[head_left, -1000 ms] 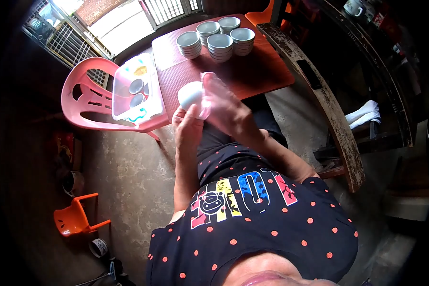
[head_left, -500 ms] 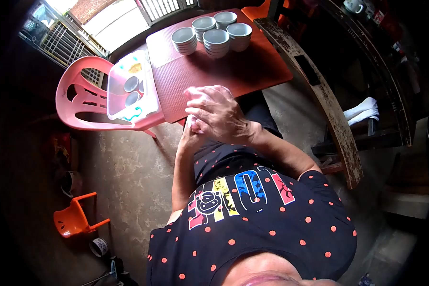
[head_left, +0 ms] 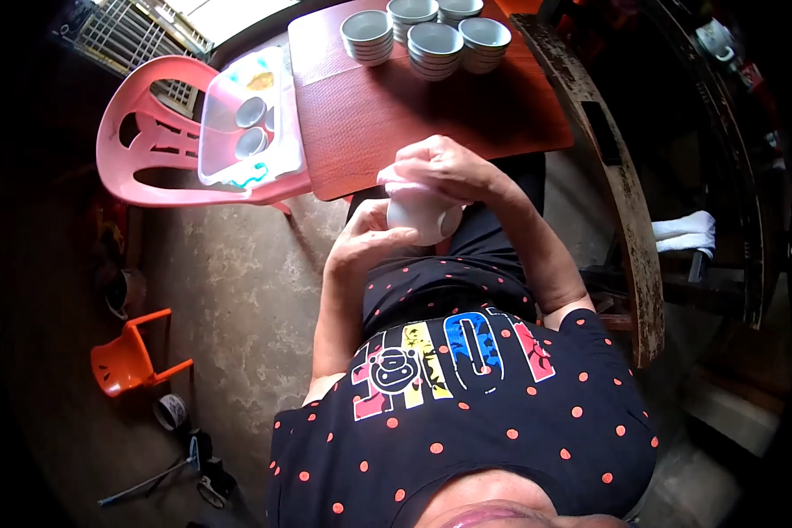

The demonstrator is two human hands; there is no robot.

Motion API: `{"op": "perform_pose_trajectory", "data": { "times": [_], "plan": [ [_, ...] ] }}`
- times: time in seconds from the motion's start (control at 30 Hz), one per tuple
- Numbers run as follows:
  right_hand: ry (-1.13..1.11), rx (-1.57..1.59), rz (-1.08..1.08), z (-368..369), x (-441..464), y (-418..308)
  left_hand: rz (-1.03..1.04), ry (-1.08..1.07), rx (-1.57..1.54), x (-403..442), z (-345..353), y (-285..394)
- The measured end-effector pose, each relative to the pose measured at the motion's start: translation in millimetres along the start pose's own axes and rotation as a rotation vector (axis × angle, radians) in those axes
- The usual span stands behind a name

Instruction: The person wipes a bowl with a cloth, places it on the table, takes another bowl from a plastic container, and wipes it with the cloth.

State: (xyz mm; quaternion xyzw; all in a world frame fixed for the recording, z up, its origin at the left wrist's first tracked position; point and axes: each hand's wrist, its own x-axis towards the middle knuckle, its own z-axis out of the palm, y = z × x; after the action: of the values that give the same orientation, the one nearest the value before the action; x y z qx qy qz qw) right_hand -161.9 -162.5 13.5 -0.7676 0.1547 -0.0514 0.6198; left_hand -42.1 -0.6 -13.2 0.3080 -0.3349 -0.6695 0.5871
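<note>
My left hand (head_left: 363, 239) grips a small white bowl (head_left: 421, 216) from its left side, over my lap near the table's front edge. The bowl is tilted, with its foot turned to the right. My right hand (head_left: 446, 169) is closed on a pale pink cloth (head_left: 399, 182) at the bowl's far rim. Part of the cloth is hidden by those fingers. Beyond my hands, several stacks of matching bowls (head_left: 435, 51) stand on the red-brown table (head_left: 352, 132).
On a pink chair (head_left: 114, 141) at the left sits a clear plastic tub (head_left: 204, 163) holding a few bowls (head_left: 252, 142). A worn wooden frame (head_left: 629, 255) runs along the right. An orange stool (head_left: 123, 365) is on the floor at left.
My hands were pressed together, with the bowl not visible; now they are apart and the bowl shows between them. The view has shifted, so the table sits higher in it.
</note>
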Motion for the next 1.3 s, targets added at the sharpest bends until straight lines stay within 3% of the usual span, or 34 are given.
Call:
{"op": "perform_pose_trajectory", "data": {
  "times": [0.03,0.13,0.2,0.27,0.33,0.4,0.47,0.5,0.53,0.6,0.63,0.73,0.8,0.83,0.9,0.93,0.97,1.07,1.13,1.2,1.23,1.27,1.3],
  "plan": [
    [0.013,0.103,-0.254,0.2,-1.4,1.3,0.069,0.025,-0.069,0.5,-1.4,-6.2],
    [0.159,0.781,-0.262,16.1,10.4,36.1,0.301,0.083,-0.050,7.1,-0.5,-13.1],
    [0.314,1.502,-0.043,46.4,8.7,39.5,0.171,0.117,0.116,6.2,-8.8,-10.1],
    [0.215,1.214,-0.044,33.6,13.6,55.0,-0.044,0.134,0.292,2.9,-16.7,-2.6],
    [0.126,0.756,-0.048,17.7,11.1,37.4,0.021,0.013,0.027,0.7,-21.7,0.4],
    [0.004,0.399,-0.004,8.0,14.8,17.7,-0.015,0.014,-0.008,-0.5,-27.3,-3.5],
    [0.056,0.648,-0.071,13.9,19.0,20.8,0.039,0.089,-0.100,1.7,-26.6,-3.2],
    [0.276,0.721,-0.135,27.7,14.5,16.3,0.067,0.123,-0.144,4.3,-24.9,-2.0],
    [0.360,1.084,0.089,31.9,14.4,13.4,0.127,0.145,-0.113,5.4,-24.5,-3.3],
    [0.331,1.142,0.081,33.1,23.8,21.7,0.218,0.140,0.025,8.3,-39.9,-16.4],
    [0.322,1.178,0.076,35.8,28.2,30.5,0.133,0.199,0.123,7.7,-48.2,-20.1],
    [0.312,1.282,0.045,34.5,38.4,49.1,0.024,0.097,0.095,12.6,-37.7,9.9],
    [0.120,0.622,-0.031,13.5,35.2,42.1,-0.100,0.017,-0.106,15.3,-53.9,17.5],
    [0.235,0.443,-0.239,11.5,37.0,46.1,-0.046,0.027,-0.118,18.0,-65.2,4.3],
    [0.211,1.098,0.054,11.3,36.1,46.9,-0.012,0.081,-0.168,27.6,-60.8,-6.0],
    [0.294,1.264,0.131,13.7,30.8,42.8,-0.010,0.086,-0.154,30.6,-63.6,-9.0],
    [0.442,1.412,0.100,23.9,31.3,46.1,0.012,0.104,-0.092,34.5,-53.4,-6.3],
    [0.358,1.770,-0.361,45.4,19.4,55.0,0.041,0.043,0.094,45.1,-47.4,-13.8],
    [0.471,1.470,-0.343,36.7,17.6,62.3,-0.055,0.049,0.151,51.6,-41.7,-8.0],
    [0.476,1.287,-0.206,20.4,22.0,82.7,-0.045,-0.044,0.020,60.2,-31.0,8.7],
    [0.444,1.220,-0.110,13.1,24.7,95.0,-0.111,-0.070,-0.206,63.5,-31.3,14.9],
    [0.515,0.781,-0.130,2.7,14.1,76.3,-0.216,-0.051,-0.186,64.2,-44.7,16.9],
    [0.578,0.917,-0.120,-2.0,11.0,75.9,-0.208,-0.021,-0.246,69.5,-45.8,12.3]
  ]
}}
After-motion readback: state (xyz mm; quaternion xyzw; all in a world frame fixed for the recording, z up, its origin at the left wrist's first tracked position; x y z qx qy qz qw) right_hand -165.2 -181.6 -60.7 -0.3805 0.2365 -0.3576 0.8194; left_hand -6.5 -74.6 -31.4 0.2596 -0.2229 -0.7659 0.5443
